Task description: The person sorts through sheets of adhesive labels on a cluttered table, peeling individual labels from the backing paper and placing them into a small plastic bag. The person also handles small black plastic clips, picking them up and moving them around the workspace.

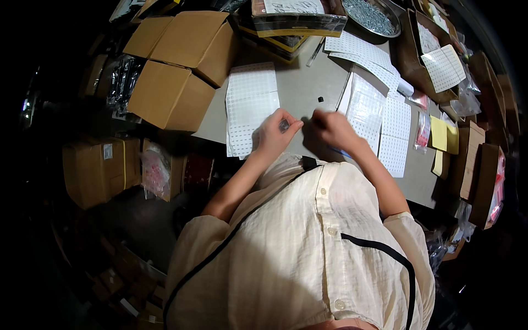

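My left hand [273, 133] is closed, its thumb and fingertips pinched together over the table. A small clear-and-dark object [284, 125] shows inside its curled fingers; I cannot make out its kind. Just to the right, apart from it, my right hand [333, 130] is also closed, and its fingers hide whatever they may hold. Beyond the right hand lies a small black block-shaped piece [321, 99] on the grey tabletop [300, 82]. White sheets of small printed labels [253, 93] lie beside the left hand. Under the right wrist shows a thin blue edge [340, 151].
Cardboard boxes [170, 96] stand at the left. A metal bowl of small shiny parts [371, 19] and an open box [300, 25] sit at the back. More label sheets [395, 135], yellow paper pads [444, 136] and small plastic bags [423, 129] lie on the right.
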A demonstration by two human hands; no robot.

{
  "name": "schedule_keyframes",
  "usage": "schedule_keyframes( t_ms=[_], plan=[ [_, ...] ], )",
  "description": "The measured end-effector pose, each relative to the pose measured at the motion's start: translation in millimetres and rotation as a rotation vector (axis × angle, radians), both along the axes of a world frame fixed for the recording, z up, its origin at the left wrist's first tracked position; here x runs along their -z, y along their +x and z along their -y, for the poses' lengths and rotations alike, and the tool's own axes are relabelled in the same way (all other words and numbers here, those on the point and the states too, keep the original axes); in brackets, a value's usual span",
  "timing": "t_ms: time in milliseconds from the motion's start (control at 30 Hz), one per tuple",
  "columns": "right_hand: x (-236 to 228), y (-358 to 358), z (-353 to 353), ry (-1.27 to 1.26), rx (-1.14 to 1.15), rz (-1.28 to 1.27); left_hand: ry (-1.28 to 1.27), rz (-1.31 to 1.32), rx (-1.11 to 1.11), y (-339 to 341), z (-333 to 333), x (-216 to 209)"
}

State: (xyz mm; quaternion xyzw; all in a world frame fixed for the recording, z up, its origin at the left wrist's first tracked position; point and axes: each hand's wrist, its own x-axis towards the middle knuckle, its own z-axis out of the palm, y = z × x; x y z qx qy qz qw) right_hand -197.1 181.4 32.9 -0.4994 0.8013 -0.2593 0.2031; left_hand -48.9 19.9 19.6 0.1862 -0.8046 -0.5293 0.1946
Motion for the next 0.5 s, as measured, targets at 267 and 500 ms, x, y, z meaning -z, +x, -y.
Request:
schedule_keyframes(
  t_ms=[267, 500],
  plan=[
    [18.7, -46.2, 26.3, -0.017, 0.239, -0.209, -0.074, 0.064, 0.021, -18.1, 1.5, 2.0],
    [5.7, -42.1, 21.8, -0.046, 0.219, 0.004, -0.071, 0.096, 0.051, -29.5, -0.6, 3.9]
  ],
)
